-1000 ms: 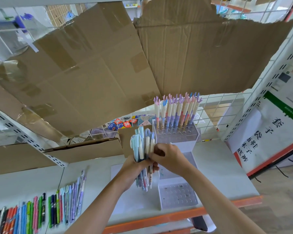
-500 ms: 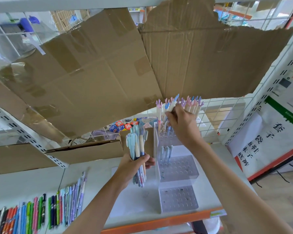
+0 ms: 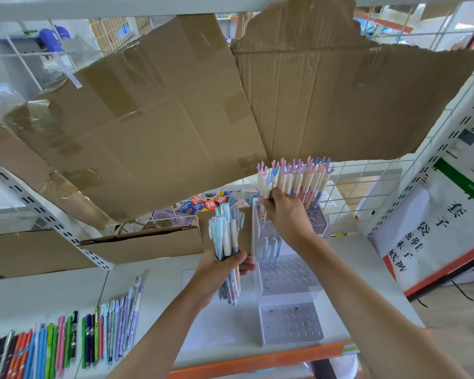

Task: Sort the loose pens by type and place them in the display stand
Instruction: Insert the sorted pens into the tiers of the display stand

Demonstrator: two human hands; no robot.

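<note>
A bundle of pale blue and cream capped pens [image 3: 226,242] is held upright in the curled grip of the left hand [image 3: 222,269], over the white tabletop [image 3: 159,285] beside the clear tiered acrylic display stand [image 3: 288,280]. The right hand [image 3: 285,212] is raised to the stand's rear tier, fingers closed about the pastel antler-topped pens [image 3: 296,179] there; whether one is pinched cannot be told. A seating step is judged underway; next, another pen must be drawn from the bundle.

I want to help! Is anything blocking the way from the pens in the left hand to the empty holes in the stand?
Nothing visible does. The bundle of pens in the left hand sits just beside the display stand, whose middle-tier holes lie open.
</note>
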